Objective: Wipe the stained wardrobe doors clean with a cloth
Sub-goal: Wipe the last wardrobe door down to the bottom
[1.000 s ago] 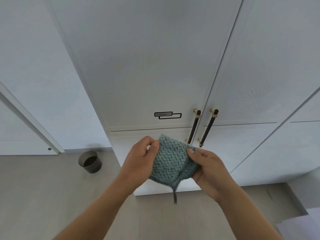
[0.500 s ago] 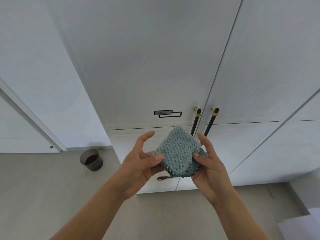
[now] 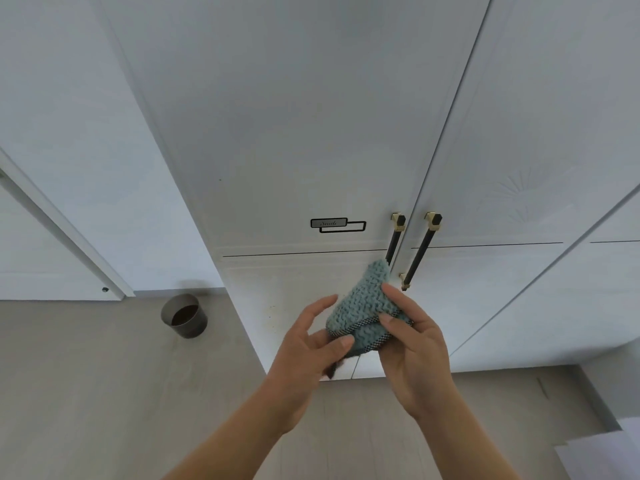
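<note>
A teal knitted cloth with a dark checkered edge is folded over between my hands, in front of the white wardrobe doors. My right hand grips the cloth, thumb on its upper face and fingers beneath. My left hand has its fingers spread, and its thumb presses the cloth's lower edge. A few small dark specks mark the lower left door panel just left of the cloth. The doors carry two black-and-gold bar handles and a small nameplate.
A dark round bin stands on the wooden floor left of the wardrobe. A white sliding door frame runs along the far left. Something white lies at the bottom right corner.
The cloth went from spread flat between both hands to folded over. My left hand has let go of its pinch and opened its fingers. My right hand now holds most of the cloth.
</note>
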`<state>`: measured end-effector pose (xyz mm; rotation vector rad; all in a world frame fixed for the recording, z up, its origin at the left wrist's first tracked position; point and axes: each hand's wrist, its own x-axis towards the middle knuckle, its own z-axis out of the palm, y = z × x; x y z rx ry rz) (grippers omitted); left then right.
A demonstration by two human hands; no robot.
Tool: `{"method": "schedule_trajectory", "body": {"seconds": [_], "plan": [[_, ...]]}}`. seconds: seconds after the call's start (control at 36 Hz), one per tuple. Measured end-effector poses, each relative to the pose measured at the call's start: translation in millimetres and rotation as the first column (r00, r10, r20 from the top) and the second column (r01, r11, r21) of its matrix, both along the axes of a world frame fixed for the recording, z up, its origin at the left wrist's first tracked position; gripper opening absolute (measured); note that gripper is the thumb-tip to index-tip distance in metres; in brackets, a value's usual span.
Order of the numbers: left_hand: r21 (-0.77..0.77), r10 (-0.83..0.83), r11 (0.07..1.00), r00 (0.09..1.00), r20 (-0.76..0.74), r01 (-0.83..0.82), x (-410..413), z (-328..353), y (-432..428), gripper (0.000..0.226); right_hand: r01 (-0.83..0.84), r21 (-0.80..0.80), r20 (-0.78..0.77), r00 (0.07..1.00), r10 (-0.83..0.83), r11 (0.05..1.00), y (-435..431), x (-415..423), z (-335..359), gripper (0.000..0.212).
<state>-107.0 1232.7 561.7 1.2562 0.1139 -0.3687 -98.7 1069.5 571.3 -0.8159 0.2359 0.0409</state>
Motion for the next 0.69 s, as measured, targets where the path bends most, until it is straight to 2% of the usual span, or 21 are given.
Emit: {"method": "schedule_trajectory", "body": {"seconds": [0.08,0.17,0.22,0.28,0.31,0.33,0.39,0.44,0.5,0.56,0.58,0.64,0.69], "plan": [[0.198,0.103,0.971,0.984,0.148,-0.132,10,-1,3,0.048,-0.047,-0.203,0.089,0.994,0.066,0.978,-8,0,-5,0.045],[0.354,0.097,0.91,0.941,0.325,-0.216,18,0,13,0.053,-0.098,-0.503,0.174,0.962,0.212,0.858,-22,2,-6,0.055],[0.469,0.055,0.834,0.889,0.455,-0.292,20,1,18,0.053,-0.06,-0.709,0.218,0.929,0.298,0.703,-30,5,-8,0.059],[0.545,0.014,0.741,0.821,0.571,-0.392,22,2,21,0.048,0.07,-0.895,0.247,0.9,0.359,0.441,-31,9,-10,0.06],[0.568,-0.013,0.694,0.781,0.624,-0.443,23,0,22,0.047,0.144,-0.926,0.274,0.892,0.359,0.348,-30,10,-10,0.058],[0.589,-0.044,0.65,0.75,0.66,-0.48,25,-3,22,0.047,0.206,-0.926,0.312,0.889,0.336,0.315,-28,12,-10,0.053],[0.623,-0.094,0.59,0.724,0.684,-0.513,27,-9,23,0.049,0.289,-0.887,0.396,0.878,0.27,0.361,-25,13,-7,0.043],[0.614,-0.123,0.543,0.67,0.732,-0.572,28,-13,22,0.047,0.323,-0.837,0.442,0.875,0.198,0.443,-20,13,-2,0.044],[0.573,-0.151,0.499,0.586,0.796,-0.65,27,-15,19,0.045,0.338,-0.784,0.457,0.882,0.116,0.521,-16,14,1,0.046],[0.552,-0.143,0.482,0.56,0.816,-0.681,27,-19,16,0.044,0.325,-0.743,0.442,0.895,0.063,0.585,-12,14,1,0.046],[0.559,-0.117,0.499,0.587,0.801,-0.663,26,-20,15,0.044,0.317,-0.727,0.426,0.904,0.038,0.61,-10,14,1,0.046],[0.587,-0.031,0.591,0.711,0.702,-0.554,23,-17,14,0.045,0.304,-0.699,0.396,0.918,-0.004,0.648,-8,15,2,0.046],[0.54,0.042,0.765,0.864,0.502,-0.351,22,-12,12,0.042,0.295,-0.689,0.375,0.927,-0.022,0.662,-6,16,4,0.046]]}}
